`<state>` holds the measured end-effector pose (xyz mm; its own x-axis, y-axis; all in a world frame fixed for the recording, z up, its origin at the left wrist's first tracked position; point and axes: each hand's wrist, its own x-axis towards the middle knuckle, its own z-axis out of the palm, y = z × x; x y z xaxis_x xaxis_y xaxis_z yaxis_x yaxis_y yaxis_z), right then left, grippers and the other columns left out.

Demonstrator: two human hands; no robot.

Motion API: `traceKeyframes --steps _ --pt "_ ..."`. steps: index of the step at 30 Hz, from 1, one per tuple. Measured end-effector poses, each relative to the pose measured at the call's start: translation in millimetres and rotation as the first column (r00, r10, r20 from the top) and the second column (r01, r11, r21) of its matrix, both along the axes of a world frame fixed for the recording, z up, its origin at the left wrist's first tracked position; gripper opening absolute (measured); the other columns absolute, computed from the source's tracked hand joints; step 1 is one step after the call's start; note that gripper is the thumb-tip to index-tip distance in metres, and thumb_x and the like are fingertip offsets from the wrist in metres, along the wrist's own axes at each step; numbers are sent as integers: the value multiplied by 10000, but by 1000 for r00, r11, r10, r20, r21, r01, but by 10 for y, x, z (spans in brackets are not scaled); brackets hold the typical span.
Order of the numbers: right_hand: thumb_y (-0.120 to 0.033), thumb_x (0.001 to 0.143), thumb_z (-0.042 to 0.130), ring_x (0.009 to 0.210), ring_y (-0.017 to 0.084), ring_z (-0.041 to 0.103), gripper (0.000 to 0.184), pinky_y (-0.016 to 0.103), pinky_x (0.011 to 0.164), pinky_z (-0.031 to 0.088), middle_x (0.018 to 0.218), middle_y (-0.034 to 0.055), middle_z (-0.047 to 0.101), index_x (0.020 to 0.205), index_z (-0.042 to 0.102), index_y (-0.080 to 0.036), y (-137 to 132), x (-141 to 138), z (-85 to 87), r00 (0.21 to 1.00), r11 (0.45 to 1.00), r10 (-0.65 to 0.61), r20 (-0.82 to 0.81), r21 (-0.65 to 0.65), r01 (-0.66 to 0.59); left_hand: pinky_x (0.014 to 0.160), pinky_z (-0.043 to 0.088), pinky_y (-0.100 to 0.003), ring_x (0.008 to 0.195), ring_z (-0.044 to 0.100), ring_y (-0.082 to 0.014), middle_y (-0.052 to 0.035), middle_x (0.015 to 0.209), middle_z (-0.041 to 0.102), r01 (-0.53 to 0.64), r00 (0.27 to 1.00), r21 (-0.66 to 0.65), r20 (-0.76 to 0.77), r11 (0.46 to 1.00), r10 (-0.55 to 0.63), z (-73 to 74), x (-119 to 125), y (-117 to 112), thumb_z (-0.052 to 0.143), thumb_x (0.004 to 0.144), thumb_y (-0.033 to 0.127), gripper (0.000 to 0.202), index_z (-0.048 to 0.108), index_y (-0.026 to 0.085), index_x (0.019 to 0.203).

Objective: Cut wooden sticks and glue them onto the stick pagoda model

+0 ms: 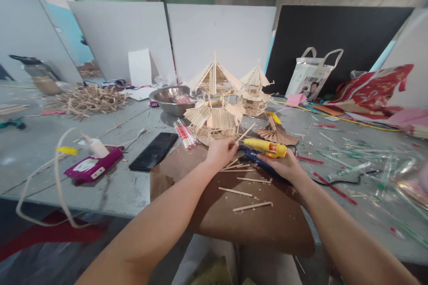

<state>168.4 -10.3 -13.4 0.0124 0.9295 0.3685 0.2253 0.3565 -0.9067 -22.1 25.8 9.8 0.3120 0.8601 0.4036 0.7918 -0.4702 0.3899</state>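
Bare forearms (167,209) up front, left hand (221,152) pinching a slim pale wooden stick (247,132), right hand (286,165) wrapped round a yellow plastic glue gun (262,147): probably gluing, so next needs steady aim.

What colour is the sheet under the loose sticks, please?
The sheet is brown, best seen in the head view.

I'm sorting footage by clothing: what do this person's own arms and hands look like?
Both forearms are bare, no sleeves showing. The left hand and right hand wear no gloves; no watch, bracelet or ring can be made out.
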Motion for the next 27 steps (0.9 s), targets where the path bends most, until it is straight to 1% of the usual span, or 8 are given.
traceKeyframes --steps 7,11,16,21,27 --pt "-320 553 683 753 199 627 308 333 738 504 849 45 674 816 639 -166 53 59 -80 999 1000 -12 38 21 11 525 303 -231 541 464 -114 -10 581 549 -10 1000 5 6 1000 10 2 5 -10 413 754 334 253 574 165 657" --pt "-329 550 681 744 195 628 291 330 738 505 829 40 676 791 640 -172 31 38 -30 998 999 -46 45 25 45 531 304 -234 546 470 -117 -10 579 543 -10 1000 1 9 1000 10 6 4 -11 415 756 337 254 571 163 657" --pt "-342 546 678 713 194 628 279 318 696 518 792 36 679 763 639 -173 3 30 42 993 996 -93 76 11 93 536 306 -238 547 468 -118 -12 580 544 -8 1000 6 12 1000 8 8 7 -11 412 759 339 260 569 160 655" --pt "-341 558 671 717 200 627 288 326 695 515 802 52 677 774 635 -154 27 53 16 993 995 -98 68 6 98 534 303 -240 545 464 -117 -12 583 542 -2 1000 8 16 1000 2 4 8 -12 407 760 340 262 572 161 665" --pt "-344 559 668 725 211 626 293 346 711 507 807 60 677 778 637 -152 48 69 -4 992 992 -113 60 54 110 521 291 -236 530 450 -115 -8 566 538 -5 1000 1 24 1000 5 -2 7 -8 403 759 350 276 581 161 665"
